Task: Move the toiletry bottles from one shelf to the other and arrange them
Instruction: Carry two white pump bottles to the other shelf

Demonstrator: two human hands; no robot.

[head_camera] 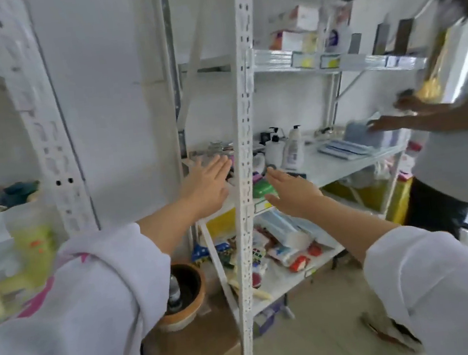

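Two white pump bottles stand on the middle shelf (352,167) of the white metal rack: a round one with a black pump (274,151) and a taller one with a purple label (294,152). My left hand (207,185) is stretched flat toward the shelf's left end, fingers apart, holding nothing. My right hand (293,193) reaches toward the shelf front just right of the rack post (244,176), also flat and empty. Both hands are short of the bottles. A green packet (264,190) lies between my hands.
Another person (453,126) stands at the right, hands on blue items on the same shelf. Boxes sit on the upper shelf (331,63). Packets crowd the lower shelf (272,286). A second rack (42,118) with a yellow-green bottle (32,240) is at left. A brown pot (186,292) sits on the floor.
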